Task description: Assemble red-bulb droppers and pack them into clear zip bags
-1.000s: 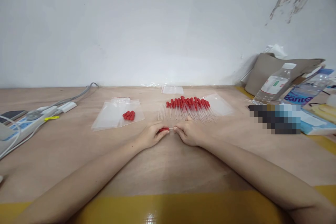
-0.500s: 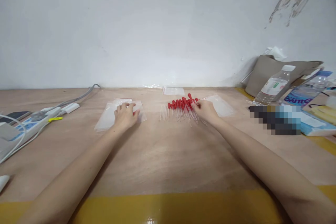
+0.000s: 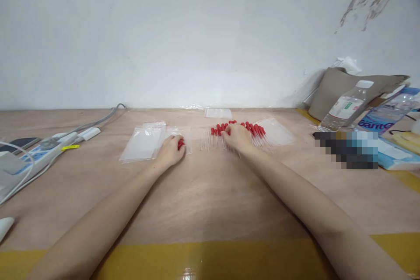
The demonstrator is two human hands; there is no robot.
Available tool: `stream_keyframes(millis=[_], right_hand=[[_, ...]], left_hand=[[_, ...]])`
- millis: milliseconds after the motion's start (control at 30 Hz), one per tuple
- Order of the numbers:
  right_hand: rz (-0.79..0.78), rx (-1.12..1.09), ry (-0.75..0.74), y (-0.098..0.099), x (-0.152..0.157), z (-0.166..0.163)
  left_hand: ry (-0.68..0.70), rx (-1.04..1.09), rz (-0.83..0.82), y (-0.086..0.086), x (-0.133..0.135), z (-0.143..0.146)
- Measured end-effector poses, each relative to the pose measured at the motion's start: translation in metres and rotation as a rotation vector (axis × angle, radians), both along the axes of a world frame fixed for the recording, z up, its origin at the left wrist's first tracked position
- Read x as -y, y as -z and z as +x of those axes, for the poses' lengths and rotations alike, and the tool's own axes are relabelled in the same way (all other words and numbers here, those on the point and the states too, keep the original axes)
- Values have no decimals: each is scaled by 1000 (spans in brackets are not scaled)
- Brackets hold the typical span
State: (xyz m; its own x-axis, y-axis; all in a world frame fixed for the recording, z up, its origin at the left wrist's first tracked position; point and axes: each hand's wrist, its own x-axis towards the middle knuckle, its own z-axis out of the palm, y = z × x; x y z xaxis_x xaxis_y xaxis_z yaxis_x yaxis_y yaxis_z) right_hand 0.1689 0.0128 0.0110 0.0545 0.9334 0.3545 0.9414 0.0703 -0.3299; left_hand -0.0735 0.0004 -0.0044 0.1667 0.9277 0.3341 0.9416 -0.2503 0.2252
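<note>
Slim clear droppers with red rubber bulbs (image 3: 257,130) lie in a row on the table, bulbs toward the wall. Over the middle of the row is my right hand (image 3: 239,138), its fingers pinched down at a bulb and hiding part of the row. My left hand (image 3: 171,151) is curled around several red bulbs, which show between thumb and fingers; their tubes are hidden. It rests at the front of a clear zip bag (image 3: 187,133). Just left of it, a stack of clear zip bags (image 3: 139,142) lies flat.
More clear bags lie right of the droppers (image 3: 278,133) and by the wall (image 3: 218,113). At left are a power strip (image 3: 42,153) with cables and a phone (image 3: 19,144). Two water bottles (image 3: 344,107), a grey bag (image 3: 324,92) and a blue packet (image 3: 393,153) stand right.
My left hand has moved right and closed, and red bulbs now show in it. My right hand has moved left over the droppers, uncovering the right end of the row.
</note>
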Motion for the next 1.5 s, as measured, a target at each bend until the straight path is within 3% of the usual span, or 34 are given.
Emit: stream_keyframes(millis=[100, 267, 533, 767, 967, 1133, 1233, 1333, 1500], right_hand=[[-83, -16, -107, 1, 1, -27], [-213, 26, -59, 3, -4, -56], [-363, -22, -7, -8, -16, -66], [-434, -72, 14, -8, -21, -67], [-348, -112, -38, -11, -12, -56], [-197, -157, -160, -13, 11, -23], [3, -225, -362, -2, 30, 5], [75, -206, -468, 16, 47, 26], [177, -207, -543, 35, 63, 36]], left_hand=[[61, 85, 56, 7, 5, 14], [51, 167, 152, 15, 0, 10], [7, 141, 244, 21, -14, -8], [-38, -23, 261, 7, 0, -1], [-75, -28, 312, 2, 7, 0], [122, 257, 292, 4, 11, 7], [294, 338, 187, 6, 22, 22], [429, 267, 76, 8, 35, 37], [440, 169, 141, 13, 40, 45]])
